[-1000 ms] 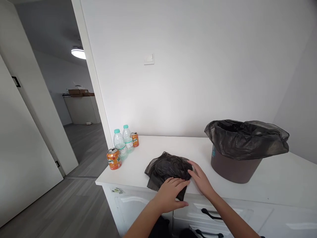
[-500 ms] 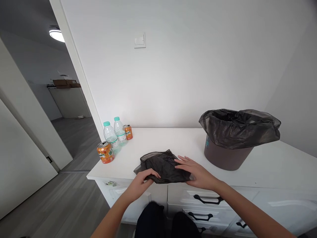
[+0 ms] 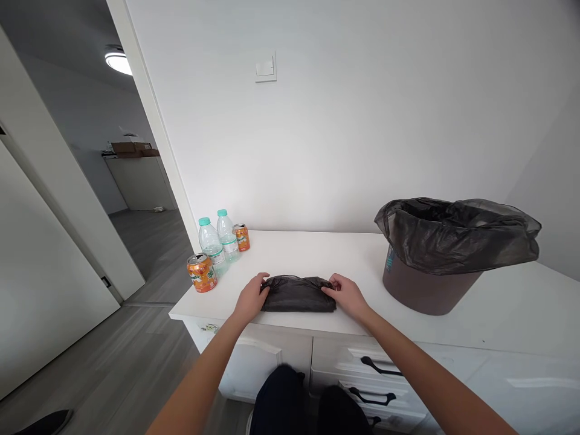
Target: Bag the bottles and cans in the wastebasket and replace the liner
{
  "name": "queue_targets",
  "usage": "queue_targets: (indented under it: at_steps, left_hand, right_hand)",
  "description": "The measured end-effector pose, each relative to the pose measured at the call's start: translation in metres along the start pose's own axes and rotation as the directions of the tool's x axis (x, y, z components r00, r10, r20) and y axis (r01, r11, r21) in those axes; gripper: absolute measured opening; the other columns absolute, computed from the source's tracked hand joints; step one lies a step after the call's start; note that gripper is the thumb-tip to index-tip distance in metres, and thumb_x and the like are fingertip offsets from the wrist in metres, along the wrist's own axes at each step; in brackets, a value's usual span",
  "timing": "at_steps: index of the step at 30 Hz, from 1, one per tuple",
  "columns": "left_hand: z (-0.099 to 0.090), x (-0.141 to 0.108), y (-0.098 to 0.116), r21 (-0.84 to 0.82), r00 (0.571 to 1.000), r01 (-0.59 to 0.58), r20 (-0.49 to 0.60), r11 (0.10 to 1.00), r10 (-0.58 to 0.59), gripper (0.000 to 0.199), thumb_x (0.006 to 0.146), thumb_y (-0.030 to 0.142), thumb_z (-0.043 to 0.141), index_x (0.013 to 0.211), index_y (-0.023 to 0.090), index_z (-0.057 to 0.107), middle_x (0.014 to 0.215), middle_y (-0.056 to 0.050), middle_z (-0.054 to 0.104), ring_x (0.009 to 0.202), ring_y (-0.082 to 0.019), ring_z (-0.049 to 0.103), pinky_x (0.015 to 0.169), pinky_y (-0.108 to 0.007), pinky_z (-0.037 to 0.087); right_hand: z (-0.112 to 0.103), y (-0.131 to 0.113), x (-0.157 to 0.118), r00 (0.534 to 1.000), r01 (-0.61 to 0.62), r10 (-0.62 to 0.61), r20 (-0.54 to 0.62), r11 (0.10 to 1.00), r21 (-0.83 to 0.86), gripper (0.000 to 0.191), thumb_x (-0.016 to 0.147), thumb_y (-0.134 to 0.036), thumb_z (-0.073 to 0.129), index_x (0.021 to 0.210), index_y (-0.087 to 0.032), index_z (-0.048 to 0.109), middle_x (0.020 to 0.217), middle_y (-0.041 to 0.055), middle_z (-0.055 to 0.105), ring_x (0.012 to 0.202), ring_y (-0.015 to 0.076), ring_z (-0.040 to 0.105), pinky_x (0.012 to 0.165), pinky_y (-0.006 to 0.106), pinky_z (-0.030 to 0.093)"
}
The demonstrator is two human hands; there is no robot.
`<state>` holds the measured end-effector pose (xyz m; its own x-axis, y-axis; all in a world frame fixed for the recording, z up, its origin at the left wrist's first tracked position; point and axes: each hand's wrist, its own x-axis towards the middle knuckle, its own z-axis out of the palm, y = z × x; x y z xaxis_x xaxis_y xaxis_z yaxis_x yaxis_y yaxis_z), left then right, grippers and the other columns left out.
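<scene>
1. Pinching opposite ends of a folded black plastic bag (image 3: 298, 297), the left hand (image 3: 250, 300) and the right hand (image 3: 348, 296) each held thumb toward fingers, with the bag's edge between.
2. White cabinet (image 3: 317, 257) under the work: the bag lay on its top as a flat, wide strip, close along the front edge.
3. Brown bin (image 3: 426, 294), draped at the rim with a dark liner (image 3: 462, 241), stood beyond the right hand, apart from it.
4. Bare forearms (image 3: 421, 368) reached in from the lower left and lower right, slanting toward each other, backs of the hands turned up and outward.
5. Two clear bottles (image 3: 211, 244) with teal caps stood upright side by side past the left hand.
6. Two orange cans (image 3: 202, 273) stood upright, one before the bottles, one behind.
7. Both thumbs (image 3: 328, 292) pointed inward over the bag's ends, roughly level with each other.
</scene>
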<state>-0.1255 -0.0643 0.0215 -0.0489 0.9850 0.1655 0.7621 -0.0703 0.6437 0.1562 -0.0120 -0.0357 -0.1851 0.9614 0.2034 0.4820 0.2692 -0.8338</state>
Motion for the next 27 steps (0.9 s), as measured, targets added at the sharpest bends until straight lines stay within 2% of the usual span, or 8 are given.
queue_targets:
  at_steps: [3, 6, 8, 10, 13, 17, 23, 27]
  left_hand:
    - [-0.002, 0.002, 0.014, 0.208, 0.989, -0.066, -0.114, 0.976, 0.091, 0.040, 0.086, 0.018, 0.045, 0.125, 0.020, 0.055, 0.118, -0.011, 0.061, 0.108, -0.026, 0.058, 0.093, -0.040, 0.045]
    - [0.006, -0.004, 0.035, 0.327, 0.925, -0.233, -0.217, 0.916, 0.312, 0.037, 0.092, 0.019, 0.037, 0.122, 0.022, 0.059, 0.126, -0.010, 0.060, 0.118, -0.025, 0.053, 0.101, -0.040, 0.041]
    - [0.020, -0.003, 0.040, 0.361, 0.890, -0.360, -0.142, 0.860, 0.432, 0.036, 0.095, 0.024, 0.037, 0.122, 0.026, 0.061, 0.132, -0.006, 0.058, 0.126, -0.024, 0.048, 0.110, -0.042, 0.033]
    - [0.038, 0.005, 0.033, 0.397, 0.885, -0.429, 0.005, 0.811, 0.466, 0.037, 0.095, 0.032, 0.042, 0.128, 0.030, 0.058, 0.142, -0.004, 0.052, 0.135, -0.024, 0.040, 0.116, -0.046, 0.022]
    - [0.061, 0.028, 0.007, 0.446, 0.911, -0.411, 0.171, 0.795, 0.375, 0.043, 0.096, 0.039, 0.042, 0.137, 0.033, 0.050, 0.151, -0.004, 0.043, 0.143, -0.027, 0.028, 0.116, -0.053, 0.013]
    - [0.066, 0.050, -0.016, 0.467, 0.938, -0.345, 0.206, 0.814, 0.279, 0.046, 0.098, 0.042, 0.033, 0.144, 0.038, 0.040, 0.154, -0.003, 0.036, 0.144, -0.026, 0.026, 0.114, -0.054, 0.014]
    - [0.045, 0.031, 0.010, 0.514, 0.951, -0.298, 0.232, 0.804, 0.204, 0.048, 0.099, 0.043, 0.029, 0.144, 0.037, 0.041, 0.156, -0.003, 0.033, 0.145, -0.027, 0.026, 0.115, -0.054, 0.016]
    - [0.038, 0.022, 0.030, 0.596, 0.973, -0.178, 0.225, 0.783, 0.050, 0.053, 0.097, 0.051, 0.029, 0.147, 0.034, 0.037, 0.159, -0.005, 0.025, 0.147, -0.028, 0.020, 0.116, -0.052, 0.016]
  right_hand:
    - [0.003, -0.001, 0.000, 0.993, 0.017, -0.032, -0.117, 0.992, -0.123, 0.021, 0.076, -0.042, 0.059, 0.082, -0.023, 0.051, 0.079, 0.0016, 0.057, 0.078, 0.0209, 0.051, 0.067, 0.032, 0.041]
    - [0.007, -0.010, -0.003, 0.957, 0.088, -0.128, -0.260, 0.984, -0.157, 0.028, 0.086, -0.042, 0.047, 0.104, -0.022, 0.057, 0.106, 0.0090, 0.062, 0.103, 0.0268, 0.053, 0.087, 0.042, 0.044]
    - [0.017, -0.018, -0.004, 0.940, 0.192, -0.241, -0.242, 0.959, -0.209, 0.035, 0.092, -0.039, 0.039, 0.118, -0.024, 0.057, 0.122, 0.0100, 0.060, 0.120, 0.0286, 0.048, 0.101, 0.049, 0.037]
    - [0.033, -0.024, -0.002, 0.935, 0.296, -0.337, -0.113, 0.914, -0.277, 0.042, 0.095, -0.039, 0.034, 0.130, -0.026, 0.053, 0.137, 0.0067, 0.054, 0.134, 0.0277, 0.039, 0.111, 0.051, 0.026]
    - [0.055, -0.027, 0.005, 0.940, 0.340, -0.327, 0.099, 0.869, -0.360, 0.053, 0.098, -0.043, 0.027, 0.143, -0.022, 0.043, 0.152, 0.0034, 0.040, 0.145, 0.0234, 0.024, 0.119, 0.047, 0.014]
    - [0.059, -0.027, 0.015, 0.956, 0.259, -0.176, 0.235, 0.881, -0.396, 0.063, 0.099, -0.052, 0.015, 0.150, -0.020, 0.031, 0.156, 0.0028, 0.031, 0.147, 0.0204, 0.018, 0.121, 0.044, 0.009]
    - [0.039, -0.062, 0.001, 0.958, 0.151, -0.020, 0.286, 0.882, -0.447, 0.065, 0.096, -0.057, 0.014, 0.152, -0.026, 0.026, 0.159, -0.0024, 0.023, 0.149, 0.0199, 0.010, 0.121, 0.044, 0.002]
    - [0.033, -0.080, -0.007, 0.960, 0.040, 0.111, 0.259, 0.856, -0.515, 0.065, 0.095, -0.060, 0.013, 0.152, -0.031, 0.026, 0.160, -0.0046, 0.016, 0.149, 0.0183, 0.006, 0.121, 0.043, 0.000]
